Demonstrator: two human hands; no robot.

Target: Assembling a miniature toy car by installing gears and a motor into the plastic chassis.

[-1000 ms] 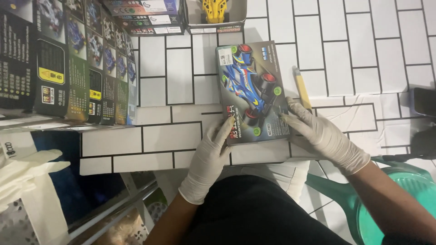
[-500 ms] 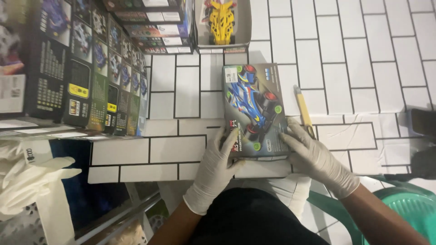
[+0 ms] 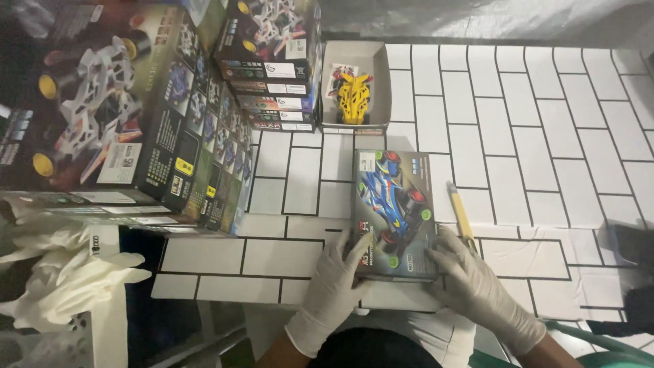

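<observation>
A toy car box (image 3: 394,215), printed with a blue racing car, lies flat on the bench (image 3: 545,136), which has a white brick-pattern cover. Both gloved hands are on its near end. The left hand (image 3: 334,289) lies against the box's lower left corner, thumb on the lid and fingers curled along the side edge; its grip is loosely closed on that corner. The right hand (image 3: 477,289) presses on the lower right corner with fingers spread over the top and side, a half-open grip that rests on the box more than it clasps it. How far either hand reaches under the box cannot be seen.

Just right of the box lies a yellow utility knife (image 3: 461,215); its near end disappears under the right hand's fingers. Farther back sits an open box tray (image 3: 327,75) holding a yellow toy car (image 3: 354,99) and a small sheet whose details are too small to read. Stacks of dark boxes (image 3: 136,116) fill the left side, cut off by the frame's top and left edges. Spare white gloves (image 3: 68,279) lie bunched at the lower left, partly out of frame. The right edge of the bench falls into dark shadow, where nothing can be made out.
</observation>
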